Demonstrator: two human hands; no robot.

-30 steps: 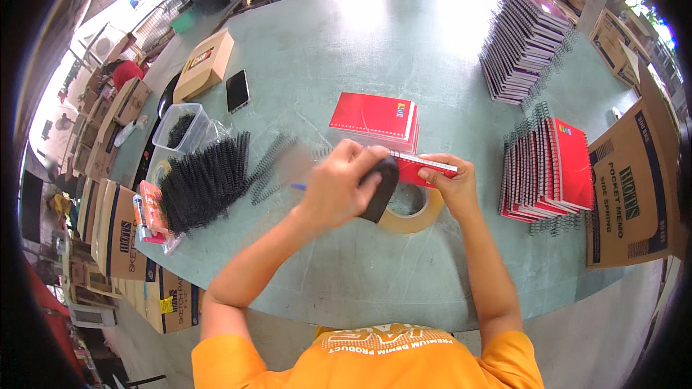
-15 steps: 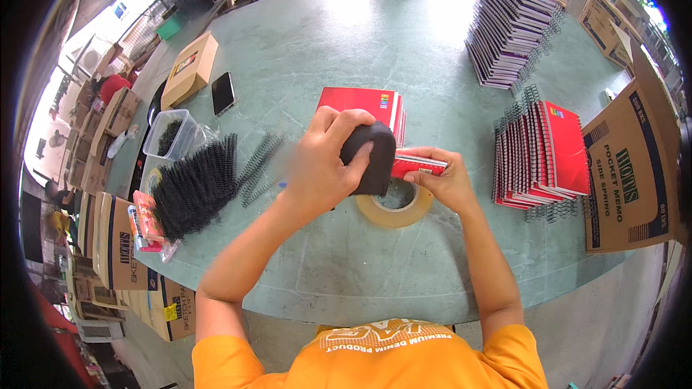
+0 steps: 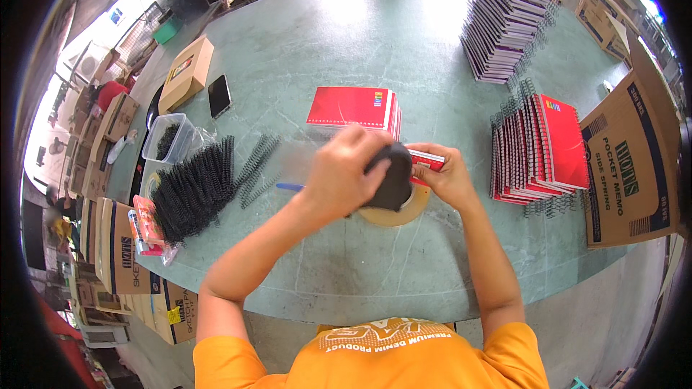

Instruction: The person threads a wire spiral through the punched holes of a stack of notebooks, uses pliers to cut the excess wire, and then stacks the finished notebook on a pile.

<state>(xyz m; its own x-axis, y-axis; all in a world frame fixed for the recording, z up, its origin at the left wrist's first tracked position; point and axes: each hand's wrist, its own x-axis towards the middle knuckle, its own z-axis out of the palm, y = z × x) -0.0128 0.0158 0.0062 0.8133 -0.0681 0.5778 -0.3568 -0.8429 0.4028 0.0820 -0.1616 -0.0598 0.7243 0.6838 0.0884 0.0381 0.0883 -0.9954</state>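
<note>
My left hand grips a black, flat, round-ended pad, its exact kind unclear. Just right of it, my right hand pinches a small red notebook at its outer end. The pad lies against the notebook's near end and covers part of it; I cannot tell whether a coil is in its edge. Below both hands a wide roll of tape lies flat on the table, partly hidden. Behind my left hand sits a stack of red notebooks with punched holes along the near edge.
Black spiral coils are heaped at left beside a clear plastic tub. A phone and a cardboard tray lie beyond. Coil-bound red notebooks, a taller notebook stack and an open carton stand at right.
My left hand has moved down and right with the black pad, uncovering more of the red stack and a blue pen-like stick. The right hand stays nearly in place on the notebook.
</note>
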